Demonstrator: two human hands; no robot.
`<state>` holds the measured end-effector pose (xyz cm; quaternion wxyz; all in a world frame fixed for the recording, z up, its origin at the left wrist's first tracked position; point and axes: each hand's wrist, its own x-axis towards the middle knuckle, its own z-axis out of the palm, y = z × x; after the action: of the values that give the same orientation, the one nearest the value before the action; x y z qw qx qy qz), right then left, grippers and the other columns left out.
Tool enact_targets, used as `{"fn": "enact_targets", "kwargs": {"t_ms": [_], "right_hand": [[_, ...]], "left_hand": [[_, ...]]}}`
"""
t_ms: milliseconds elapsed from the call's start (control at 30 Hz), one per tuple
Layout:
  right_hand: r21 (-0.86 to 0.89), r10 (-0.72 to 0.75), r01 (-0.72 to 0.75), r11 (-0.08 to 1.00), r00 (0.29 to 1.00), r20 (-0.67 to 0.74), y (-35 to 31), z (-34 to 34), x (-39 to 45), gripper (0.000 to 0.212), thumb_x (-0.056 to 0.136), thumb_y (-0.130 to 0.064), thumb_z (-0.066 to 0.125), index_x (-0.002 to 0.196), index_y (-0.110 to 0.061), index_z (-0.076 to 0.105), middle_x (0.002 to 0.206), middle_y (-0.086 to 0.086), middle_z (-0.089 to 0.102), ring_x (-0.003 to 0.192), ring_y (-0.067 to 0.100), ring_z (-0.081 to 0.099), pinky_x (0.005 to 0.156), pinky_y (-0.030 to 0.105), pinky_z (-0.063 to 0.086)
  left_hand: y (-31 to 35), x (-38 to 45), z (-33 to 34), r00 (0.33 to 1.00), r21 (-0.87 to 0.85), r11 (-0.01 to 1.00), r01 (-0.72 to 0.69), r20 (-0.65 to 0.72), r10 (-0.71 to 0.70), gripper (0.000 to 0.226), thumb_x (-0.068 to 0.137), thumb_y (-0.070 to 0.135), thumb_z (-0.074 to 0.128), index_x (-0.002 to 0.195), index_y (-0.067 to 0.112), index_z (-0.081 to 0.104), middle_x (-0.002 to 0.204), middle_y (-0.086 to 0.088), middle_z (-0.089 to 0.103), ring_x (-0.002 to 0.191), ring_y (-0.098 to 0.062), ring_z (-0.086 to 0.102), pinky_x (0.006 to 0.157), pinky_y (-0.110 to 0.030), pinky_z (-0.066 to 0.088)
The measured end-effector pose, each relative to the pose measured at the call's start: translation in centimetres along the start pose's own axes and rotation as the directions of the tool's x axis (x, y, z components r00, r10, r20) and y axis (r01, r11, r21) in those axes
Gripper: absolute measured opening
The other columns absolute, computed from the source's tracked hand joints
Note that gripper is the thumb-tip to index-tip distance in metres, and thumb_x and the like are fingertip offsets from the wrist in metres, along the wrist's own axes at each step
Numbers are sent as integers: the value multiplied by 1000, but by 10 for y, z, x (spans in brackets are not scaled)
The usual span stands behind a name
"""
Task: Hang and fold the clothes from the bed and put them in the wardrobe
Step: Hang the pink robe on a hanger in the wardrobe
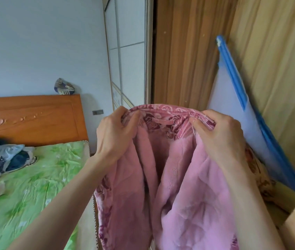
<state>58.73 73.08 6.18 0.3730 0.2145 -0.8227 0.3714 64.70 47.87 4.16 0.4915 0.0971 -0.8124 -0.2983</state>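
Pink fleece garment (170, 177) hangs lengthwise, collar up, hem out of view below, its plush lining facing the person. Left hand (114, 134) and right hand (220, 134) each pinch the patterned collar, fingers curled over its edge. Left of the garment lies the green-sheeted bed (35, 177) with a clothes pile (4, 159); behind it stands the wooden wardrobe (188, 51), sliding door (127, 51) open.

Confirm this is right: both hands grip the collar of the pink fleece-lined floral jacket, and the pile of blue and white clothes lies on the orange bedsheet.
One detail is wrong: the bedsheet is green, not orange. The head view shows the left hand and right hand gripping the collar of the pink jacket, and the clothes pile on the bed.
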Motion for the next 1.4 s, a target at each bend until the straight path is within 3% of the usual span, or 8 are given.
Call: {"fn": "enact_targets", "kwargs": {"t_ms": [100, 233, 333, 500, 633, 767, 967, 1400], "right_hand": [[-31, 58, -58, 998, 998, -8, 9, 19, 24, 24, 95, -43, 71, 97, -19, 74, 75, -6, 64, 63, -9, 51, 53, 6, 30], [-22, 116, -116, 993, 993, 3, 13, 38, 56, 30, 94, -43, 70, 74, -22, 62, 63, -6, 54, 65, 18, 51, 62, 34, 38], [-7, 130, -130, 991, 991, 0, 9, 45, 85, 46, 94, -39, 71, 61, -20, 45, 55, -8, 50, 59, 17, 42, 61, 41, 39], [58, 106, -107, 993, 994, 18, 12, 40, 130, 49, 93, -40, 72, 77, 5, 58, 64, 14, 39, 65, 15, 36, 59, 38, 31], [224, 118, -119, 967, 993, 20, 18, 27, 168, 61, 89, -46, 76, 93, 13, 63, 76, 3, 47, 75, 14, 40, 70, 37, 31], [275, 97, -90, 957, 995, -12, 19, 17, 205, 73, 77, -55, 72, 95, 15, 63, 73, 16, 50, 80, 14, 42, 75, 36, 32], [268, 50, -22, 963, 994, -98, 32, 1, 263, 58, 83, -41, 76, 77, 13, 56, 72, 5, 40, 72, 16, 36, 68, 38, 27], [179, 31, -6, 984, 990, -141, 79, 4, 352, 47, 91, -29, 79, 88, 15, 63, 72, 12, 49, 72, 17, 44, 69, 36, 32]], "left_hand": [[-10, 32, 24, 999, -48, 998, -40, 32, 42, 46, 94, 60, 63, 71, 22, 50, 69, 20, 64, 61, -6, 56, 49, -20, 34], [-26, 79, 56, 988, -184, 979, -91, 105, 111, 44, 94, 55, 64, 70, 21, 51, 61, 16, 64, 56, -5, 53, 51, -19, 36], [-30, 115, 75, 981, -279, 954, -106, 129, 146, 42, 94, 49, 65, 67, 20, 49, 54, 16, 60, 53, -3, 51, 52, -16, 36], [-23, 165, 97, 967, -434, 889, -145, 128, 220, 43, 93, 42, 71, 62, 25, 47, 48, 18, 54, 49, -1, 50, 52, -12, 36], [-9, 200, 109, 952, -510, 840, -184, 120, 281, 42, 92, 48, 68, 62, 25, 51, 50, 17, 55, 51, -2, 50, 53, -14, 37], [17, 236, 124, 937, -564, 798, -213, 113, 330, 38, 90, 48, 68, 67, 20, 61, 54, 15, 61, 54, -1, 54, 55, -14, 40], [57, 284, 156, 927, -596, 769, -231, 105, 360, 41, 89, 48, 69, 70, 12, 63, 54, 15, 57, 55, -3, 50, 56, -22, 39], [87, 356, 232, 933, -633, 746, -208, 102, 346, 43, 94, 43, 71, 74, 6, 62, 61, 4, 59, 61, -14, 52, 65, -46, 49]]}}
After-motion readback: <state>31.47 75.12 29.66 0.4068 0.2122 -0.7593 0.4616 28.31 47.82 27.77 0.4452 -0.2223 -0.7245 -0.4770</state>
